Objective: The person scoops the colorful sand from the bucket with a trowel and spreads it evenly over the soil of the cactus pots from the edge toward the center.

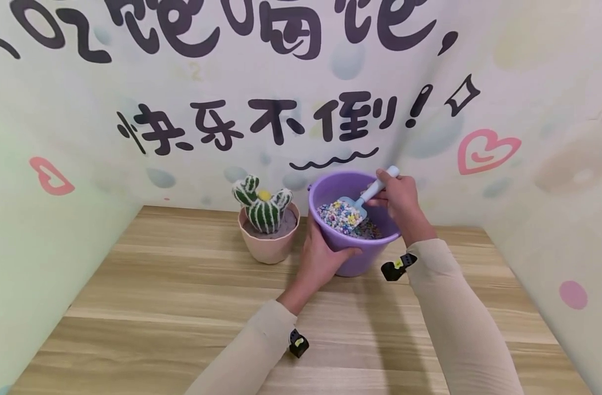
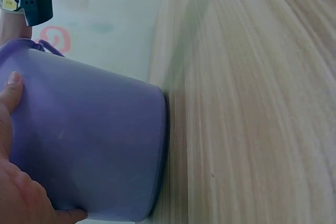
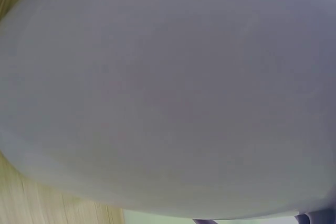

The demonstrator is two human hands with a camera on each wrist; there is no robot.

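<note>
A purple bucket (image 1: 352, 258) stands on the wooden tabletop (image 1: 182, 307), with small multicoloured pebbles inside. My left hand (image 1: 320, 258) grips its near left side, the thumb spread over the outer wall; the left wrist view shows this hand (image 2: 23, 187) against the bucket wall (image 2: 94, 129). Over the bucket's mouth, my right hand (image 1: 398, 200) holds a light blue toy shovel (image 1: 375, 190) by its handle. The shovel's blade points down and left, heaped with pebbles (image 1: 339, 215) inside the rim. Only the bucket's outer wall (image 3: 173, 98) fills the right wrist view; that hand is hidden there.
Close to the bucket's left stands a pink pot (image 1: 268, 247) holding a green-and-white cactus (image 1: 264, 214) with a yellow top. A printed wall (image 1: 207, 175) with black lettering rises right behind both. Side walls flank the table at left and right.
</note>
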